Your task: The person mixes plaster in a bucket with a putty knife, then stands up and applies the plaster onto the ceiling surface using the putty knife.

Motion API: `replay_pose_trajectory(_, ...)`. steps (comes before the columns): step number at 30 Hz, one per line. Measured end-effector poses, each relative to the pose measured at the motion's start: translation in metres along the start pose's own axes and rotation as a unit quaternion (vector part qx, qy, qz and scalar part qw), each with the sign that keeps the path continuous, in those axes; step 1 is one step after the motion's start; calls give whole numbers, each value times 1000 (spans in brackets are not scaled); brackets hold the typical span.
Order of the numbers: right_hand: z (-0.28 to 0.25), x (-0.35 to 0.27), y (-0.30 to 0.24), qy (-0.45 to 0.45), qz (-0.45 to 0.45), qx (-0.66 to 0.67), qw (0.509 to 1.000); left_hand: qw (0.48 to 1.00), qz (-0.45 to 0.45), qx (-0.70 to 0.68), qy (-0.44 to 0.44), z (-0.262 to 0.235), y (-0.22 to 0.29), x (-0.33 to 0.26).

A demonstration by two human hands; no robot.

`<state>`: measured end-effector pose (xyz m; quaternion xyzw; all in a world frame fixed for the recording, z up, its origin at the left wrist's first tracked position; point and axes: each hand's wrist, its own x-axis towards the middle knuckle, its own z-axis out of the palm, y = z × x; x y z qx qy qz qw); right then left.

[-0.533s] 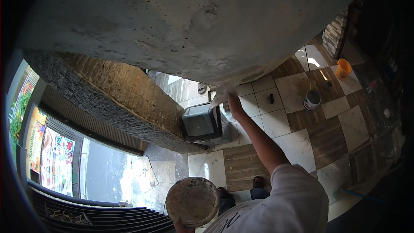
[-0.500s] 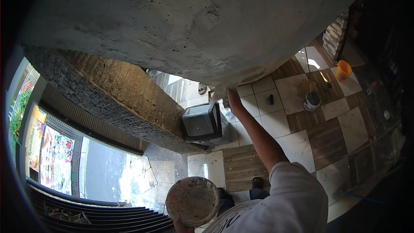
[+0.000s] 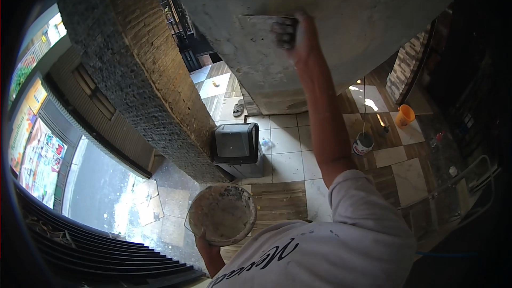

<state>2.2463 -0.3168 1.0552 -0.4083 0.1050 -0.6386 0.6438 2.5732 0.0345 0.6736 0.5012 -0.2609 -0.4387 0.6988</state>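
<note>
My right hand (image 3: 290, 34) is raised to the grey plastered wall (image 3: 341, 0). Its fingers, smeared grey, are closed on a thin flat scraper (image 3: 261, 17) lying against the wall; most of the tool blends into the plaster. Low in front of me, my left hand (image 3: 205, 239) grips the near rim of a round, plaster-stained bucket (image 3: 221, 216). The bucket's inside is coated with pale residue, and the fingers beneath the rim are partly hidden.
A grey lidded bin (image 3: 234, 144) stands beside a rough stone pillar (image 3: 144, 48). On the tiled floor to the right are a paint can (image 3: 362, 143) with a stick in it and an orange bucket (image 3: 405, 116). A black railing (image 3: 106, 250) runs along the lower left.
My right hand has moved up the wall with the scraper. The view has shifted, so the pillar stands steeper and more floor shows. My left hand still holds the bucket.
</note>
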Motion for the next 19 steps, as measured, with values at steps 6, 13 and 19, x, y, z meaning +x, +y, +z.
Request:
replay_pose_trajectory(6, -14, -104, 39, 68, -27, -92, 993, 955, -164, -228, 94, -32, 3, 15)
replay_pose_trajectory(13, -43, -302, 186, -43, 357, -616, 701, 969, -190, -157, 24, -79, -28, 34)
replay_pose_trajectory(19, -11, -371, 225, -194, 368, -627, 658, 962, -232, -133, -61, -72, -23, 43)
